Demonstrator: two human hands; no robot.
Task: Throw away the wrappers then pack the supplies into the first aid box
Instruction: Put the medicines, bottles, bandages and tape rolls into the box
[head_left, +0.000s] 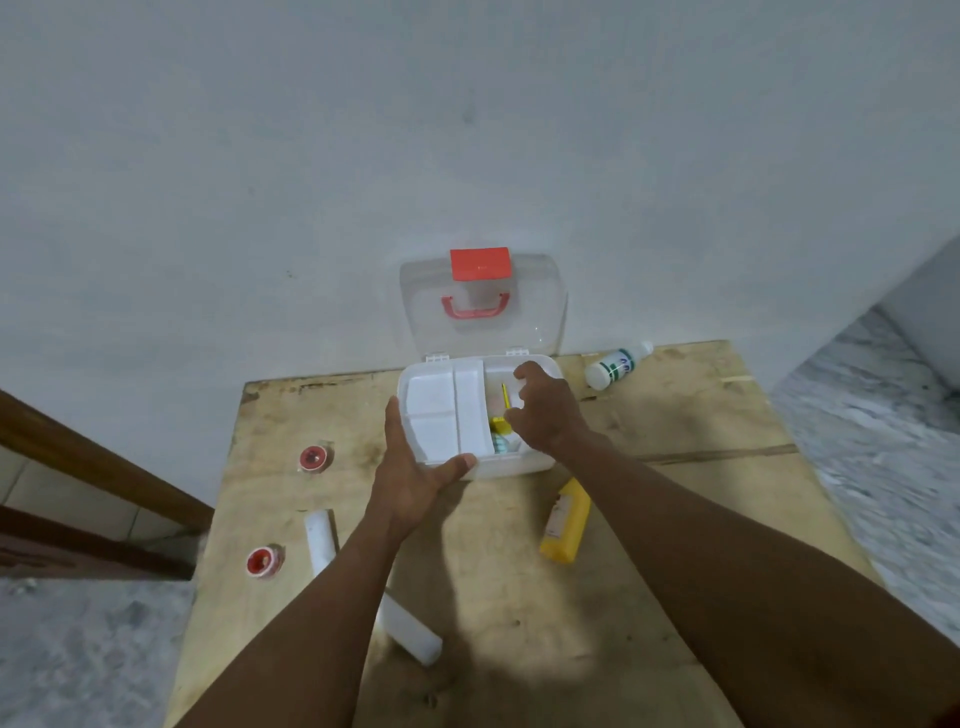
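Box (519, 463) against left hand (415, 467), beneath right hand (546, 410).

- No text, brand, number or sign is legible in the head view.
- White bottle (615, 366), lying on the table (675, 519) beside the first aid box (519, 465): label with green print on white. The characters are too small and blurred to read.
- Yellow bottle (565, 522), lying in front of the box: pale label panel on its side, print unreadable.
- Red latch (479, 263) on the raised clear lid (540, 312): a faint dark mark at its centre, not decipherable.
- Far red roll (315, 459) and near red roll (264, 561): face markings blurred, no characters can be made out.
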